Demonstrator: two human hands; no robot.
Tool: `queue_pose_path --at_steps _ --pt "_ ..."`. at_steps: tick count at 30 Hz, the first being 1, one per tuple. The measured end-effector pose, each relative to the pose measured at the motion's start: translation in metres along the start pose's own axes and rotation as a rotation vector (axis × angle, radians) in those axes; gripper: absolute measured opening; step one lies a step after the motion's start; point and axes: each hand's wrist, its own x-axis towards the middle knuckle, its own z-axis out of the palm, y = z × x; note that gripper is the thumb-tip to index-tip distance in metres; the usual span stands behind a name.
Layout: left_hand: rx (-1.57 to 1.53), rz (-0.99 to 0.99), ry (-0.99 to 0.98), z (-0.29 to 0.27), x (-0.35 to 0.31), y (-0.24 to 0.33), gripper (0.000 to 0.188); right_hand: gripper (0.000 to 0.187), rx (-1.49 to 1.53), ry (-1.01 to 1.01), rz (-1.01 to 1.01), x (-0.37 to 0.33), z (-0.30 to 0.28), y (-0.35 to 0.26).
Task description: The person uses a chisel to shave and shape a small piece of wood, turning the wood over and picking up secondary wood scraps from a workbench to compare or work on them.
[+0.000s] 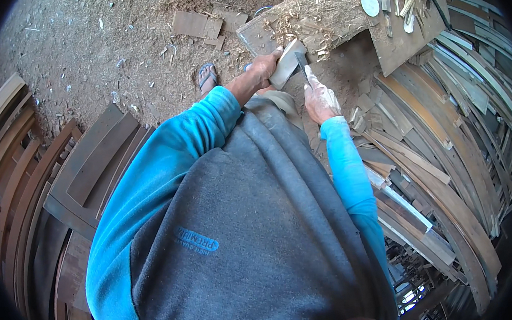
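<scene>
A pale block of wood (287,64) stands tilted at the edge of a shaving-covered board, in front of my body. My left hand (265,68) is closed on its left side, with the fingertips partly hidden. In my right hand (321,99), which is dusty with pale powder, is a flat-bladed hand tool (302,64), perhaps a chisel. Its dark blade points up and away from me and meets the block's right side. The fingers wrap the handle and hide most of it.
Curled shavings cover the wooden board (252,35) beyond the block. A plywood sheet (401,52) at far right bears hand tools and a white round lid (369,3). Curved wooden pieces are stacked left (28,172) and right (441,139). Wood scraps (191,23) lie on the ground.
</scene>
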Motion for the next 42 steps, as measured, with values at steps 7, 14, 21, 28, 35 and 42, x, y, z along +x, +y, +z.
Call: queue_pose_path --at_steps 7,14,21,28,35,42 --pt "-0.039 -0.01 0.001 -0.006 0.008 -0.006 0.052 0.055 -0.163 -0.036 -0.003 0.001 0.006 -0.004" --pt "0.021 0.013 0.013 -0.003 -0.014 0.003 0.054 0.06 -0.075 -0.086 -0.009 -0.024 0.01 -0.028" --pt "0.006 0.071 0.025 -0.008 0.014 -0.006 0.059 0.059 0.019 -0.072 0.053 -0.004 0.004 -0.029" --pt "0.468 0.342 0.017 -0.024 0.03 -0.023 0.057 0.041 0.791 0.196 0.07 -0.029 0.033 -0.017" --pt "0.117 0.028 -0.086 0.001 -0.015 0.001 0.06 0.023 1.306 -0.059 0.197 -0.032 0.05 0.006" --pt "0.26 0.146 -0.055 -0.009 0.005 -0.01 0.062 0.023 1.329 -0.172 0.284 -0.022 0.062 0.004"
